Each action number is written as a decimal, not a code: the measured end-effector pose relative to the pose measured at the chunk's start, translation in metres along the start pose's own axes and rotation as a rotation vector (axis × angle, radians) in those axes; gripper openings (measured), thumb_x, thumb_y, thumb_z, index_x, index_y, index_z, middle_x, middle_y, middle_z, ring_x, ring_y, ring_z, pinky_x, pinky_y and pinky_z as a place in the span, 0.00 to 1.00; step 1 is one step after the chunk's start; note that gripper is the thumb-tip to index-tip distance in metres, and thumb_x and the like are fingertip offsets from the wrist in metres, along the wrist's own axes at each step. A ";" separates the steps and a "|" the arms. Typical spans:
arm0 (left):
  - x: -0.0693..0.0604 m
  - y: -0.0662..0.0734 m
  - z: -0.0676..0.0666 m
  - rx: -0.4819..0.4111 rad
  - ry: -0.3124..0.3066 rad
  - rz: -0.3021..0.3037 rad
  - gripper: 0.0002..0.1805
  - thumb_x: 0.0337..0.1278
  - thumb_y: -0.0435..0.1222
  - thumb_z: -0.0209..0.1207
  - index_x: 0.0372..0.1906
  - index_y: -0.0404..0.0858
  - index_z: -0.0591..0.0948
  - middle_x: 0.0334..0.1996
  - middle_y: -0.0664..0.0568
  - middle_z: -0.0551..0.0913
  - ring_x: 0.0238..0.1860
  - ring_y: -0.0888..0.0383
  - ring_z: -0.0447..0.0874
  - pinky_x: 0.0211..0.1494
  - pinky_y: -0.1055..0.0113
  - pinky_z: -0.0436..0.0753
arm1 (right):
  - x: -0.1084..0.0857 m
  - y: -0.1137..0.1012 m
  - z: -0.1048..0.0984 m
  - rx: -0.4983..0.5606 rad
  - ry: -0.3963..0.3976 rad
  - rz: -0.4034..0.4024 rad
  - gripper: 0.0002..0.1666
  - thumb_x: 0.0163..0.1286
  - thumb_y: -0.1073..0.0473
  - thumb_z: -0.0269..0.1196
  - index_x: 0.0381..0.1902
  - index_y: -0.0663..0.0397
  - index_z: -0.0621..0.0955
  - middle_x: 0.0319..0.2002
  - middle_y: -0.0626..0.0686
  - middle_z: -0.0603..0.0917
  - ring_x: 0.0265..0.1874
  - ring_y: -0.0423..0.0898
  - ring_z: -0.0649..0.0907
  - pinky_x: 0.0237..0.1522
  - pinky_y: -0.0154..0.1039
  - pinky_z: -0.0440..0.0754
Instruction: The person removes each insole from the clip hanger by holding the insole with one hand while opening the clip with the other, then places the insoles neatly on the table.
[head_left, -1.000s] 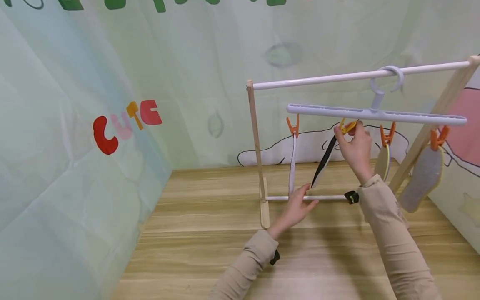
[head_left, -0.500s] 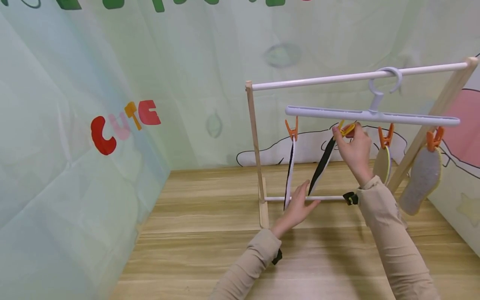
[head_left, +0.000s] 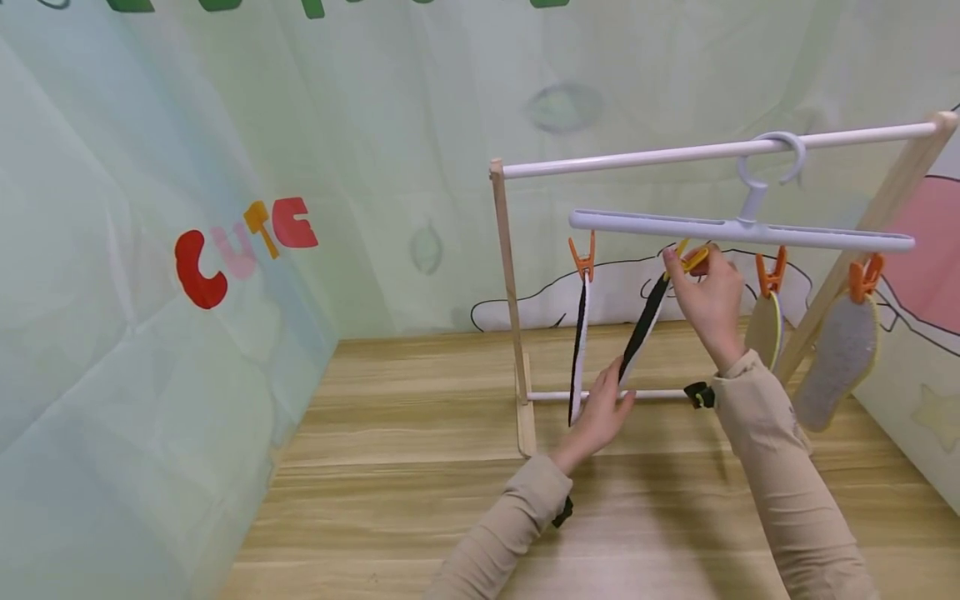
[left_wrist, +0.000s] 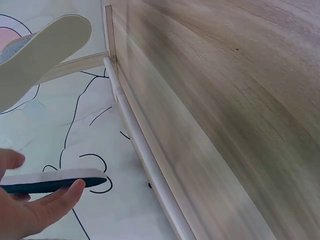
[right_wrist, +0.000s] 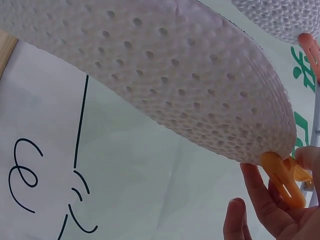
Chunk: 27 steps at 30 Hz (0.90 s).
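Observation:
Below the pale hanger point(head_left: 675, 224), my right hand point(head_left: 711, 304) pinches a yellow clip point(head_left: 694, 259) that bites the top of a black-and-white insole point(head_left: 645, 323). In the right wrist view the insole's dimpled white face point(right_wrist: 180, 75) hangs from that clip point(right_wrist: 284, 180). My left hand point(head_left: 600, 412) is at the insole's lower end; in the left wrist view the hand's point(left_wrist: 35, 207) fingers lie relaxed along the insole's tip point(left_wrist: 75, 180), touching its dark side. Another insole point(head_left: 578, 350) hangs from an orange clip point(head_left: 585, 260) at the left.
A wooden rack with a white top rod point(head_left: 637, 158) carries the hanger by its hook. On the right, two insoles hang from orange clips, one grey point(head_left: 840, 358) and one beige point(head_left: 763, 329). A lower rod point(head_left: 660, 395) runs behind my left hand above the wooden table point(head_left: 375, 500).
My left hand has come up slightly to the insole's lower end. The left insole has turned, showing its black side, and the hanger has shifted a little left. My right hand keeps its pinch.

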<state>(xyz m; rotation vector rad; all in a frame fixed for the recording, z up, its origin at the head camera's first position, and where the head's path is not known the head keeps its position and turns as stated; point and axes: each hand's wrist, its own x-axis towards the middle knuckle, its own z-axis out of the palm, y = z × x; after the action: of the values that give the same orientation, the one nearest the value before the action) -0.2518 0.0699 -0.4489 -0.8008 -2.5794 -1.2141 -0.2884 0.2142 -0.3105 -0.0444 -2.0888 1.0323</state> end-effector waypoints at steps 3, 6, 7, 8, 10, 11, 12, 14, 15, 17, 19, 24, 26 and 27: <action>-0.001 -0.001 0.000 0.049 0.044 0.022 0.27 0.60 0.31 0.48 0.64 0.33 0.58 0.57 0.40 0.71 0.55 0.50 0.73 0.54 0.64 0.75 | 0.000 0.000 0.000 0.000 -0.001 0.008 0.25 0.61 0.48 0.57 0.32 0.70 0.74 0.30 0.70 0.79 0.31 0.60 0.77 0.34 0.39 0.67; -0.001 -0.001 0.000 0.088 0.047 -0.008 0.27 0.60 0.33 0.49 0.64 0.35 0.58 0.54 0.42 0.75 0.50 0.52 0.77 0.50 0.66 0.77 | -0.001 -0.002 0.000 -0.003 -0.008 0.034 0.25 0.61 0.47 0.56 0.31 0.69 0.74 0.30 0.68 0.81 0.29 0.55 0.78 0.32 0.37 0.67; -0.001 -0.001 0.000 0.102 0.047 -0.021 0.28 0.60 0.35 0.49 0.65 0.36 0.58 0.54 0.42 0.75 0.50 0.52 0.78 0.49 0.66 0.77 | -0.001 -0.003 0.000 -0.006 -0.012 0.045 0.25 0.61 0.46 0.56 0.31 0.68 0.74 0.29 0.67 0.81 0.28 0.52 0.77 0.31 0.35 0.67; -0.001 0.000 0.000 0.108 0.044 -0.035 0.28 0.61 0.36 0.50 0.65 0.36 0.58 0.53 0.43 0.75 0.49 0.52 0.78 0.48 0.66 0.77 | -0.001 -0.004 0.000 -0.010 -0.015 0.053 0.25 0.61 0.46 0.56 0.30 0.68 0.74 0.29 0.67 0.81 0.26 0.49 0.77 0.30 0.34 0.67; -0.001 0.000 0.000 0.126 0.047 -0.057 0.29 0.60 0.38 0.50 0.65 0.37 0.58 0.53 0.43 0.76 0.48 0.52 0.79 0.47 0.65 0.78 | -0.001 -0.005 -0.001 -0.017 -0.019 0.062 0.25 0.61 0.45 0.55 0.30 0.67 0.74 0.29 0.66 0.82 0.24 0.42 0.74 0.28 0.32 0.66; -0.001 0.001 0.000 0.134 0.054 -0.061 0.29 0.60 0.38 0.50 0.65 0.37 0.58 0.52 0.43 0.76 0.47 0.52 0.79 0.46 0.65 0.78 | -0.001 -0.006 -0.001 -0.020 -0.019 0.062 0.25 0.61 0.45 0.55 0.29 0.67 0.75 0.28 0.65 0.82 0.23 0.40 0.73 0.27 0.31 0.66; 0.000 0.001 0.001 0.144 0.063 -0.062 0.28 0.60 0.38 0.51 0.64 0.37 0.59 0.53 0.43 0.76 0.47 0.52 0.79 0.46 0.66 0.78 | -0.001 -0.006 -0.001 -0.018 -0.017 0.060 0.25 0.61 0.45 0.56 0.29 0.67 0.75 0.28 0.65 0.82 0.23 0.39 0.73 0.27 0.31 0.66; 0.001 0.001 0.002 0.166 0.079 -0.062 0.27 0.60 0.37 0.50 0.64 0.37 0.60 0.50 0.44 0.78 0.43 0.53 0.81 0.41 0.67 0.79 | -0.001 -0.007 -0.001 -0.015 -0.011 0.055 0.25 0.61 0.45 0.56 0.29 0.67 0.75 0.28 0.66 0.82 0.23 0.41 0.73 0.28 0.32 0.66; 0.002 0.001 0.003 0.179 0.087 -0.062 0.27 0.60 0.36 0.50 0.64 0.38 0.60 0.47 0.45 0.80 0.41 0.53 0.81 0.38 0.68 0.79 | -0.001 -0.007 -0.001 -0.013 -0.010 0.055 0.25 0.61 0.46 0.56 0.29 0.67 0.75 0.28 0.66 0.82 0.23 0.43 0.74 0.28 0.33 0.66; 0.003 0.002 0.004 0.203 0.098 -0.061 0.25 0.61 0.35 0.49 0.63 0.38 0.61 0.42 0.45 0.82 0.34 0.55 0.82 0.30 0.70 0.77 | -0.001 -0.008 -0.001 -0.010 -0.006 0.054 0.26 0.62 0.46 0.55 0.29 0.68 0.75 0.29 0.67 0.82 0.25 0.49 0.76 0.28 0.34 0.65; 0.003 0.001 0.005 0.224 0.101 -0.071 0.24 0.62 0.35 0.48 0.63 0.40 0.61 0.36 0.46 0.83 0.27 0.57 0.81 0.23 0.72 0.73 | -0.001 -0.007 0.000 -0.012 -0.003 0.057 0.26 0.62 0.46 0.55 0.29 0.68 0.75 0.29 0.67 0.82 0.27 0.53 0.76 0.28 0.34 0.65; 0.003 0.001 0.005 0.216 0.082 -0.095 0.22 0.63 0.35 0.46 0.62 0.42 0.62 0.25 0.47 0.82 0.16 0.63 0.72 0.16 0.75 0.66 | -0.002 -0.005 0.003 -0.024 0.022 0.059 0.26 0.62 0.46 0.54 0.29 0.68 0.76 0.27 0.66 0.81 0.24 0.52 0.74 0.24 0.33 0.64; 0.002 0.001 0.005 0.195 0.061 -0.101 0.22 0.64 0.35 0.45 0.63 0.42 0.61 0.22 0.48 0.80 0.14 0.65 0.68 0.15 0.76 0.64 | -0.003 -0.005 0.004 -0.026 0.034 0.058 0.26 0.62 0.46 0.54 0.28 0.68 0.76 0.27 0.66 0.81 0.23 0.51 0.73 0.24 0.33 0.63; 0.002 0.000 0.006 0.184 0.049 -0.105 0.22 0.64 0.36 0.44 0.63 0.42 0.61 0.20 0.49 0.78 0.12 0.65 0.66 0.14 0.76 0.64 | -0.003 -0.005 0.004 -0.027 0.036 0.056 0.26 0.63 0.46 0.54 0.28 0.69 0.77 0.26 0.66 0.81 0.23 0.51 0.73 0.24 0.34 0.63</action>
<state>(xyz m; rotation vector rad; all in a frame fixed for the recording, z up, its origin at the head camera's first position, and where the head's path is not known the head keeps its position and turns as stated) -0.2533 0.0752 -0.4514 -0.5972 -2.6735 -0.9893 -0.2878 0.2068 -0.3105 -0.1347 -2.0790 1.0290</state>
